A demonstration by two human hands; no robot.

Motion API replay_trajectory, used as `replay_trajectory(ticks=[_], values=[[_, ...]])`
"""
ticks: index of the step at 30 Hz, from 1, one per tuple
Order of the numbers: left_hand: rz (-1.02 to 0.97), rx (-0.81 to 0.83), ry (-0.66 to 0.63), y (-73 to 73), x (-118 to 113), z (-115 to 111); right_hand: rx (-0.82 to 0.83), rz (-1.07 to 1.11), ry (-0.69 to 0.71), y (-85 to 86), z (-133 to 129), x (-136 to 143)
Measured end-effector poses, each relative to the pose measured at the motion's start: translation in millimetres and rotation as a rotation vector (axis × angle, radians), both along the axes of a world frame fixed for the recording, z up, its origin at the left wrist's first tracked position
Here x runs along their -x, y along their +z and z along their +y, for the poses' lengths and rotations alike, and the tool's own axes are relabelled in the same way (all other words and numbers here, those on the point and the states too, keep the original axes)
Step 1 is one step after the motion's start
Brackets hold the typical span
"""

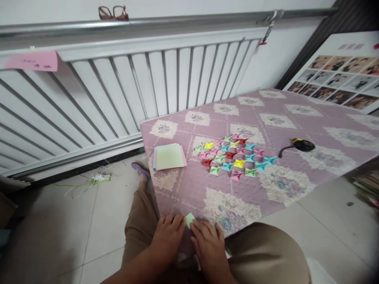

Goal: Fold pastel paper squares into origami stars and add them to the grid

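A small folded piece of pale green paper point(190, 219) lies at the near edge of the table, between my two hands. The fingers of my left hand point(170, 232) press on its left side. From the right, the fingertips of my right hand point(209, 238) hold its other side down. My fingers cover part of the paper's lower edges. Farther up the table, several folded paper stars point(229, 156) in red, yellow, pink, blue and green stand in rows. Left of them sits a stack of square paper sheets point(169, 157), a pale green one on top.
A patterned purple cloth point(186, 193) covers the table. On its right lies a black and yellow object point(303, 145) with a thin curved end. Behind stands a white radiator point(177, 79) with glasses point(113, 13) above it. A photo board point(340, 75) leans at the right.
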State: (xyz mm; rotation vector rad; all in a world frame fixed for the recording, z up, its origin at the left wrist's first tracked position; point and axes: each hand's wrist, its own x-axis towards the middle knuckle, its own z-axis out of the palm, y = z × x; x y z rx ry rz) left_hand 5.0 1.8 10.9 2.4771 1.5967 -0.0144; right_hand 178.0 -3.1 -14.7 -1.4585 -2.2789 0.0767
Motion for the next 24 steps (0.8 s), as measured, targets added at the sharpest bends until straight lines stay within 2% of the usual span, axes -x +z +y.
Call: replay_trajectory(ticks=[6,11,17,24], values=[[-0.119,0.119,0.110,11.6,-6,24,0.075,0.148,-0.123,7.7,26,7],[-0.152,0.179,0.205,14.7,-12,41,0.107,0.059,-0.159,11.6,36,6],[-0.193,0.235,0.209,16.4,-14,46,0.308,0.013,-0.198,21.9,43,7],[-0.225,0.238,0.210,14.0,-14,45,0.244,0.173,-0.147,12.7,36,8]])
